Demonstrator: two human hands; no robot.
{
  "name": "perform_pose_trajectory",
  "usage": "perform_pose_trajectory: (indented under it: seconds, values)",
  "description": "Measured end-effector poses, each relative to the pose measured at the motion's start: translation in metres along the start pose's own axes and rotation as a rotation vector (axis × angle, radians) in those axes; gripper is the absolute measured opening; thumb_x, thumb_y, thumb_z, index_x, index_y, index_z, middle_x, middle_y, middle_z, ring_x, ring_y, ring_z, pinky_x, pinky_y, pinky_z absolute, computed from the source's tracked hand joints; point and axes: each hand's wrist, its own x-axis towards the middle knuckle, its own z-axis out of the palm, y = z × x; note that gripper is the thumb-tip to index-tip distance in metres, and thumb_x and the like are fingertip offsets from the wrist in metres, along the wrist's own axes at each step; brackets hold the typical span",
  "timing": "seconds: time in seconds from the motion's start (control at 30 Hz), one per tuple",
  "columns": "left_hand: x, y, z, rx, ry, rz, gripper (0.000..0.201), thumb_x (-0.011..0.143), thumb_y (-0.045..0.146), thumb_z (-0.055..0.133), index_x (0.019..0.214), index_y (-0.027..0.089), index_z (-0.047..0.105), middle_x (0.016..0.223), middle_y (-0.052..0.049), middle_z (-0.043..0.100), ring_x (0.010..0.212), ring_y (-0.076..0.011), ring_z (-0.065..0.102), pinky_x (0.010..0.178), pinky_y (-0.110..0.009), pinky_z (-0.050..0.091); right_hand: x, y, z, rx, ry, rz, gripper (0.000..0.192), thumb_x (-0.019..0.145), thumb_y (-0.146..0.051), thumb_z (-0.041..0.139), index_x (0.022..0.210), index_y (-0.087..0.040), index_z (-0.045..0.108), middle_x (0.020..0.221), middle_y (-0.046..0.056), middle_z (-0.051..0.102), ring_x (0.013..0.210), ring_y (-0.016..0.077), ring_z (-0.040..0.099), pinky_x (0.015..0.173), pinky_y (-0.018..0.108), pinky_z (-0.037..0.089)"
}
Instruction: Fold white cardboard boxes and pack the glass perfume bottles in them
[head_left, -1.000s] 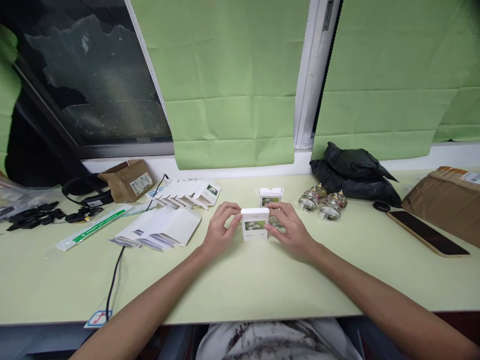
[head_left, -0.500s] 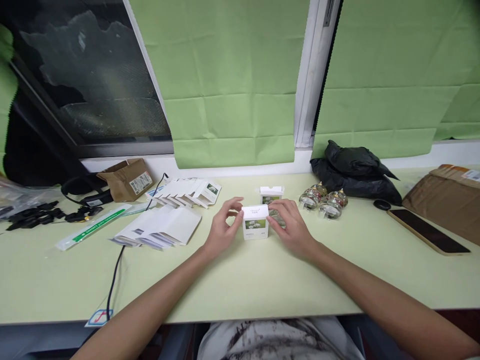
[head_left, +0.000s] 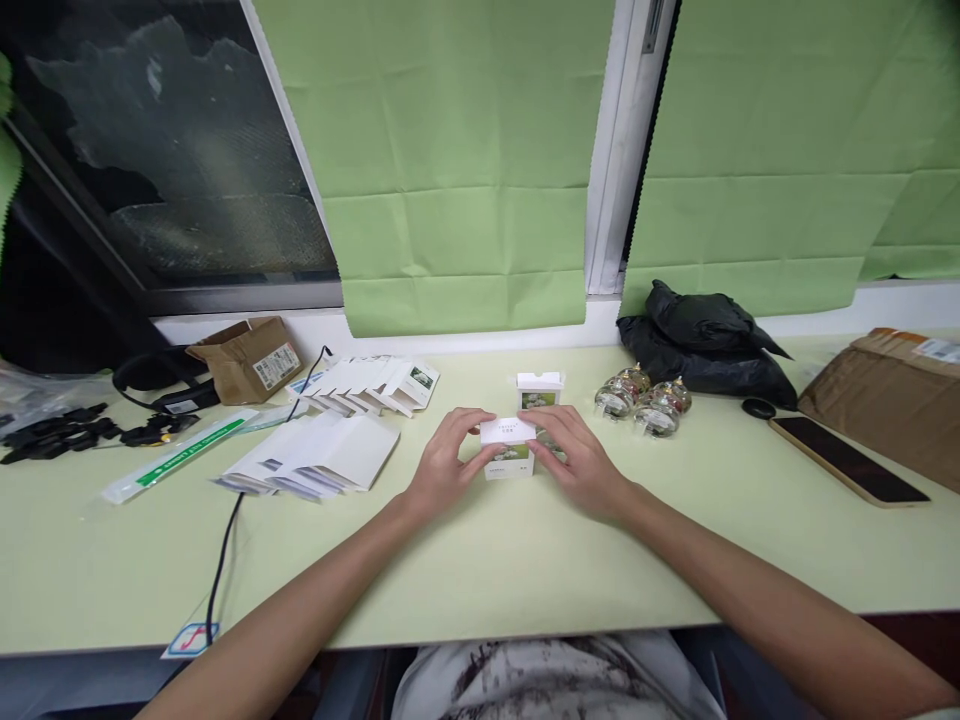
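Pale green table [head_left: 517, 570]. Left: white folded cartons [head_left: 352, 452] in two fanned rows, open brown carton [head_left: 244, 365], green-striped plastic sleeve [head_left: 180, 455]. Centre: printed white box [head_left: 510, 469] stands upright, base apparently on the surface; second box [head_left: 538, 398] behind. Right: shiny rounded pieces [head_left: 656, 415], stacked black bags [head_left: 701, 355], phone [head_left: 847, 458], brown parcel [head_left: 885, 400].

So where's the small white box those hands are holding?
In the head view, the small white box stands on the table near the middle, between left hand and right hand, just in front of another white box.
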Motion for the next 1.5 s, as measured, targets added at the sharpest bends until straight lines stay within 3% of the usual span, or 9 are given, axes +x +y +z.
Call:
perform_pose_trajectory:
  seconds: [0.23, 0.33, 0.5, 0.7, 0.83, 0.97, 1.13, 1.23, 1.5]
  values:
    - [0.005, 0.005, -0.004, 0.053, 0.026, 0.015, 0.029, 0.095, 0.031, 0.074, 0.123, 0.028, 0.068, 0.113, -0.008, 0.074, 0.110, -0.0262, 0.069, 0.095, -0.046, 0.058, 0.001, -0.001, -0.001, 0.026, -0.016, 0.021, 0.042, 0.108, -0.026, 0.048, 0.149, -0.035, 0.051, 0.136, 0.009, 0.065, 0.130, 0.0287, 0.059, 0.109, 0.053, 0.053]
    - [0.003, 0.005, -0.004, -0.028, -0.008, -0.063, 0.030, 0.096, 0.032, 0.072, 0.125, 0.027, 0.067, 0.120, -0.009, 0.073, 0.115, -0.0260, 0.069, 0.099, -0.046, 0.058, 0.000, 0.000, 0.000, 0.037, -0.018, 0.041, 0.041, 0.108, -0.028, 0.047, 0.149, -0.034, 0.051, 0.138, 0.009, 0.063, 0.131, 0.0283, 0.059, 0.110, 0.052, 0.053]
    - [-0.001, 0.002, 0.004, -0.418, -0.228, -0.363, 0.063, 0.095, 0.035, 0.073, 0.150, 0.031, 0.043, 0.134, -0.013, 0.066, 0.111, -0.0242, 0.072, 0.087, -0.038, 0.062, 0.000, -0.001, -0.001, 0.069, -0.028, 0.017, 0.041, 0.108, -0.027, 0.047, 0.148, -0.033, 0.050, 0.138, 0.010, 0.063, 0.133, 0.0279, 0.058, 0.110, 0.051, 0.053]
    - [-0.012, 0.001, 0.014, -0.534, -0.488, -0.425, 0.071, 0.091, 0.036, 0.076, 0.155, 0.029, 0.044, 0.136, -0.012, 0.064, 0.121, -0.0280, 0.066, 0.098, -0.044, 0.058, -0.002, -0.001, -0.005, 0.112, -0.059, 0.006, 0.037, 0.107, -0.027, 0.049, 0.143, -0.031, 0.051, 0.137, 0.010, 0.064, 0.132, 0.0285, 0.058, 0.110, 0.052, 0.051]
    - [-0.014, 0.007, 0.012, -0.345, -0.480, -0.410, 0.078, 0.079, 0.049, 0.087, 0.147, 0.031, 0.053, 0.127, -0.010, 0.062, 0.122, -0.0305, 0.062, 0.101, -0.046, 0.055, -0.003, -0.002, -0.005, 0.163, -0.081, 0.017, 0.034, 0.105, -0.034, 0.055, 0.138, -0.030, 0.053, 0.133, 0.010, 0.065, 0.128, 0.0303, 0.058, 0.107, 0.053, 0.052]
    - [-0.009, 0.011, 0.009, -0.331, -0.471, -0.326, 0.093, 0.065, 0.060, 0.092, 0.144, 0.030, 0.053, 0.133, -0.011, 0.059, 0.122, -0.0321, 0.059, 0.101, -0.044, 0.052, -0.003, -0.005, -0.005, 0.183, -0.053, 0.022, 0.029, 0.103, -0.037, 0.060, 0.130, -0.029, 0.055, 0.130, 0.011, 0.064, 0.129, 0.0308, 0.056, 0.106, 0.052, 0.051]
    - [-0.009, 0.003, 0.008, -0.365, -0.468, -0.267, 0.090, 0.080, 0.087, 0.060, 0.143, 0.023, 0.053, 0.122, -0.012, 0.060, 0.101, -0.0279, 0.062, 0.088, -0.040, 0.051, -0.004, -0.004, -0.005, 0.208, -0.041, 0.046, 0.026, 0.102, -0.033, 0.062, 0.127, -0.028, 0.054, 0.124, 0.011, 0.064, 0.122, 0.0297, 0.059, 0.101, 0.050, 0.053]
    - [-0.009, 0.003, 0.007, -0.359, -0.482, -0.262, 0.083, 0.088, 0.084, 0.051, 0.144, 0.023, 0.051, 0.123, -0.012, 0.059, 0.102, -0.0272, 0.060, 0.090, -0.040, 0.049, -0.005, 0.000, -0.003, 0.224, -0.045, 0.017, 0.028, 0.102, -0.032, 0.063, 0.128, -0.028, 0.055, 0.124, 0.011, 0.064, 0.122, 0.0296, 0.058, 0.101, 0.050, 0.053]
    - [-0.006, 0.006, 0.008, -0.398, -0.476, -0.305, 0.076, 0.082, 0.071, 0.073, 0.139, 0.025, 0.054, 0.127, -0.010, 0.058, 0.109, -0.0280, 0.058, 0.095, -0.039, 0.047, -0.004, 0.001, -0.003, 0.235, -0.064, 0.006, 0.022, 0.102, -0.030, 0.063, 0.123, -0.028, 0.058, 0.122, 0.011, 0.062, 0.118, 0.0287, 0.059, 0.097, 0.047, 0.054]
